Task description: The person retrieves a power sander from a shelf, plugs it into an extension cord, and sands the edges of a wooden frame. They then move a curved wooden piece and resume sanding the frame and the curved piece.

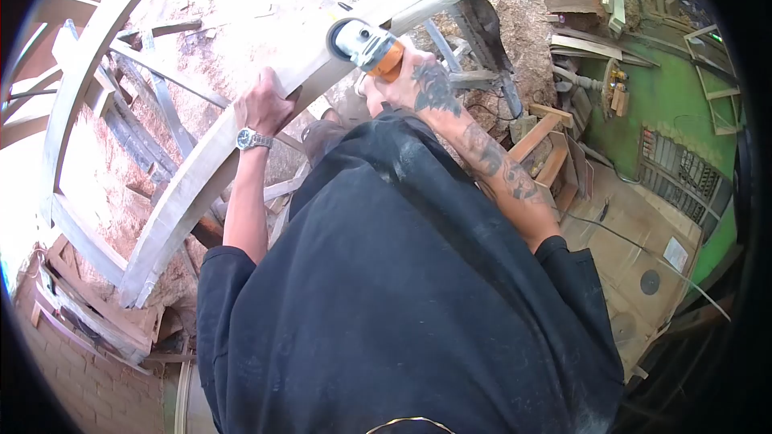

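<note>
A long curved wooden beam (186,193) runs from the lower left up to the top right, in front of my body. My left hand (265,103), with a watch at the wrist, is closed around the beam's near edge, thumb side toward the middle. In my right hand (414,80) is an angle grinder (368,47) with an orange body and a silver head. Its round disc end rests at the beam's upper surface, a short way right of my left hand. My right fingers are partly hidden behind the tool.
Another curved wooden piece (71,116) arches at the left. Metal and wooden supports (133,124) stand below the beam. Sawdust (523,24) covers the ground. At right lie stacked boards (591,44), a wooden frame (547,153), a cardboard sheet (619,249) and a cable (615,233).
</note>
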The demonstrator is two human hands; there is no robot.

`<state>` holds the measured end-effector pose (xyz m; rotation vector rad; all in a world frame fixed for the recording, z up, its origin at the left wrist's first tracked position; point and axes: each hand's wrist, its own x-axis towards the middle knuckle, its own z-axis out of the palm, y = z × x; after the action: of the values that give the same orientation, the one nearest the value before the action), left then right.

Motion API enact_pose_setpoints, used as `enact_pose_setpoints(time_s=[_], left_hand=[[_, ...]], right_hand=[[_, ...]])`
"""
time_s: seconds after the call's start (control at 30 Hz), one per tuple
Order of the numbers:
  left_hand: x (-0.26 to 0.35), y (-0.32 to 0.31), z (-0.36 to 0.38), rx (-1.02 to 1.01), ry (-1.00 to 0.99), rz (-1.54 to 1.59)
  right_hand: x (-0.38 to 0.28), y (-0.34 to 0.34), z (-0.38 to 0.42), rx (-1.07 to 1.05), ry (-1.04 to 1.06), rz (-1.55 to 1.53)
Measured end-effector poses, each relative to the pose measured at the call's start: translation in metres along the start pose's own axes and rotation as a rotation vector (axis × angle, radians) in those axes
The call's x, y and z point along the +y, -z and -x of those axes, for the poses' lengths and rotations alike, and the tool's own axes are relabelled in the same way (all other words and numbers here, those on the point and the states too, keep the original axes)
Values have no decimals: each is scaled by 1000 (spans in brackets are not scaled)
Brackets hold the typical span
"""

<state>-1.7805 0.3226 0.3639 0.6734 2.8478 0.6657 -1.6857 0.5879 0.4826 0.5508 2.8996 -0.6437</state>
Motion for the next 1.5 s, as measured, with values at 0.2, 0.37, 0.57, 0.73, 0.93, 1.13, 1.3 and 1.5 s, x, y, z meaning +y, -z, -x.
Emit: enact_pose_setpoints(time_s=[0.2, 0.37, 0.57, 0.73, 0.93, 1.13, 1.3, 1.5], left_hand=[[3, 3, 1, 18, 1, 4], [-5, -5, 1, -5, 9, -20], [1, 0, 1, -33, 15, -27], [6, 2, 0, 2, 10, -29], [2, -1, 0, 5, 14, -54], [5, 3, 0, -8, 30, -20], [1, 2, 1, -64, 66, -36], [-1, 2, 1, 5, 27, -20]], right_hand=[[35, 32, -39, 141, -253, -33], [20, 16, -40, 119, -206, -20], [-20, -13, -13, -33, 83, -23], [36, 18, -39, 95, -141, -7], [59, 34, -66, 162, -281, 0], [-8, -3, -31, -67, -65, -110], [-27, 0, -17, -106, 36, -264], [-9, -4, 4, -42, 128, -211]])
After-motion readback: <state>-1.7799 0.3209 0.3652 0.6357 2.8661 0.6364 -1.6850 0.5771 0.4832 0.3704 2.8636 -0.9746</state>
